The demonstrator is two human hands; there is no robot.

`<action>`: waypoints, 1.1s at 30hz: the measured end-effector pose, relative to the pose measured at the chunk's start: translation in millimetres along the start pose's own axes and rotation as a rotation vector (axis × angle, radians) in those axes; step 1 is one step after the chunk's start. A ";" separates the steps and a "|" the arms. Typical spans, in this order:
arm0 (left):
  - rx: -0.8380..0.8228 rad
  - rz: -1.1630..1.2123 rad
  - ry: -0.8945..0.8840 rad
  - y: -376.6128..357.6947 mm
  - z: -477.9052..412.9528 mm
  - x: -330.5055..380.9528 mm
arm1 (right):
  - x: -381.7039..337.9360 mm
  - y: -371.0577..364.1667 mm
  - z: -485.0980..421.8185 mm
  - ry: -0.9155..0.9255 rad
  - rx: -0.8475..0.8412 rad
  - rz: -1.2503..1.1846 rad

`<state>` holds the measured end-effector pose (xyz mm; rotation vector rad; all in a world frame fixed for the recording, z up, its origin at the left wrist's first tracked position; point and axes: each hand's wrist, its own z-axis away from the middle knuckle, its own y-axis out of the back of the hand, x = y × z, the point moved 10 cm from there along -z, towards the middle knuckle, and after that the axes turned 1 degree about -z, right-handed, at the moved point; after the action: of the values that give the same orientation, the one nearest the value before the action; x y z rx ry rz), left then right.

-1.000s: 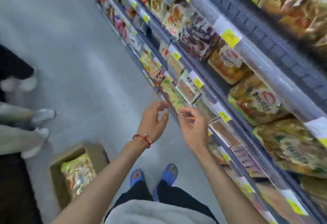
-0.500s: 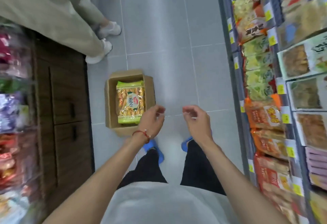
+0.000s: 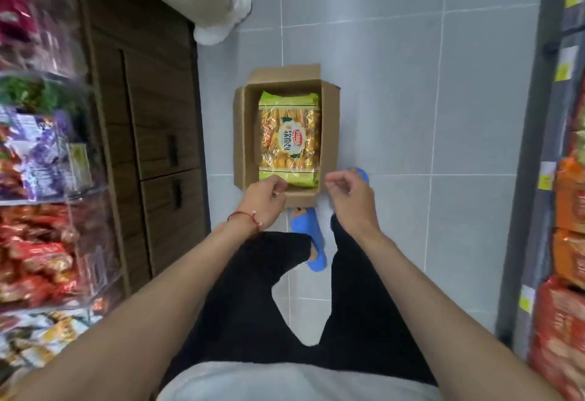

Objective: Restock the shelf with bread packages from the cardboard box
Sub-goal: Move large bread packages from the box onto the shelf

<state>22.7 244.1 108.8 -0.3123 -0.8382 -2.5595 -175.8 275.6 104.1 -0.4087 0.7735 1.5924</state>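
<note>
L hand (image 3: 264,201) & R hand (image 3: 351,199) hover at near edge of cardboard box (image 3: 241,134), both loosely curled, empty. Bread pkg (image 3: 289,137) lies flat inside, blue slipper (image 3: 305,226) just behind.

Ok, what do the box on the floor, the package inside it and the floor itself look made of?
The cardboard box: plain brown card, matte, flaps folded out. The bread package: thin glossy plastic film, clear in the middle, green printed ends, with glare and crinkles. The floor: pale grey tiles, probably ceramic, slightly shiny, with thin joint lines.
</note>
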 end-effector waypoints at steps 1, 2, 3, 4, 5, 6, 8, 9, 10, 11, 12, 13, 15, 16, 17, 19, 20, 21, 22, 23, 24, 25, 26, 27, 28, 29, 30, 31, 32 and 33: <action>-0.030 -0.030 0.007 -1.5 -11.1 -7.7 | 3.3 -9.6 -8.6 -0.013 -0.013 0.014; -0.064 -0.071 0.004 -3.2 -22.6 -15.5 | 6.6 -18.6 -16.0 -0.026 -0.019 0.026; -0.101 -0.114 -0.002 -5.0 -33.8 -25.0 | 9.7 -28.1 -22.6 -0.043 -0.022 0.032; -0.134 -0.155 -0.012 -5.4 -43.8 -34.0 | 13.1 -38.5 -28.9 -0.064 -0.022 0.035; -0.165 -0.191 -0.023 -5.5 -53.7 -42.3 | 16.4 -48.4 -35.0 -0.087 -0.019 0.030; -0.192 -0.212 -0.034 -6.1 -64.9 -51.2 | 20.9 -58.1 -40.1 -0.117 -0.007 0.021; -0.216 -0.263 -0.072 -1.4 -94.6 -69.3 | 34.5 -84.3 -53.0 -0.194 0.029 -0.025; -0.211 -0.287 -0.083 2.3 -103.5 -74.1 | 39.8 -94.0 -55.6 -0.231 0.024 -0.047; -0.219 -0.321 -0.107 4.8 -119.0 -82.0 | 49.7 -108.3 -61.8 -0.277 0.037 -0.080; -0.240 -0.365 -0.142 5.8 -137.2 -90.8 | 61.8 -124.6 -69.6 -0.330 0.064 -0.131; -0.252 -0.408 -0.178 6.0 -155.5 -100.7 | 73.6 -141.0 -77.6 -0.377 0.093 -0.181; -0.254 -0.446 -0.203 7.0 -173.8 -110.7 | 85.1 -157.3 -86.1 -0.420 0.123 -0.218; -0.236 -0.477 -0.251 7.7 -211.7 -125.2 | 115.4 -189.9 -103.9 -0.502 0.183 -0.290; -0.226 -0.482 -0.279 5.8 -229.5 -130.2 | 131.2 -205.0 -111.0 -0.535 0.215 -0.327; -0.218 -0.492 -0.300 2.8 -246.2 -135.2 | 146.3 -218.5 -118.4 -0.562 0.249 -0.354; -0.193 -0.546 -0.357 -6.9 -280.6 -143.9 | 172.8 -243.1 -136.7 -0.603 0.293 -0.406; -0.187 -0.571 -0.385 -13.0 -297.4 -145.7 | 185.6 -254.2 -146.1 -0.621 0.307 -0.431; -0.187 -0.597 -0.410 -20.5 -312.9 -146.6 | 197.3 -263.5 -154.4 -0.639 0.325 -0.444; -0.187 -0.624 -0.434 -28.6 -328.2 -148.7 | 208.3 -271.5 -163.4 -0.655 0.341 -0.450; -0.179 -0.648 -0.457 -36.1 -342.7 -148.8 | 219.8 -278.4 -173.1 -0.673 0.359 -0.456; -0.164 -0.671 -0.483 -42.7 -356.8 -146.3 | 231.0 -282.9 -181.8 -0.699 0.383 -0.469; -0.130 -0.687 -0.512 -47.1 -370.8 -141.3 | 242.7 -287.0 -189.7 -0.737 0.410 -0.489; -0.080 -0.694 -0.544 -49.2 -383.4 -134.6 | 255.1 -291.2 -196.4 -0.784 0.435 -0.516; -0.026 -0.691 -0.569 -49.8 -395.1 -129.0 | 266.2 -296.0 -201.7 -0.839 0.450 -0.547; 0.022 -0.676 -0.583 -50.0 -406.8 -124.9 | 275.8 -300.9 -207.3 -0.882 0.459 -0.577; 0.059 -0.651 -0.585 -50.3 -418.8 -121.6 | 283.7 -304.3 -214.0 -0.905 0.458 -0.601; 0.083 -0.625 -0.578 -50.8 -430.0 -120.1 | 291.1 -307.1 -221.3 -0.913 0.452 -0.618; 0.102 -0.603 -0.571 -51.8 -439.4 -119.8 | 296.7 -308.4 -227.7 -0.915 0.449 -0.632; 0.123 -0.589 -0.578 -53.2 -447.2 -119.8 | 301.9 -308.5 -233.6 -0.914 0.459 -0.651; 0.149 -0.583 -0.596 -54.0 -452.0 -118.5 | 306.7 -308.6 -238.8 -0.912 0.478 -0.686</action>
<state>66.9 48.3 -316.7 -0.9308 -1.5122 -2.9386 27.9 342.5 -343.6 0.3729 0.2238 0.7554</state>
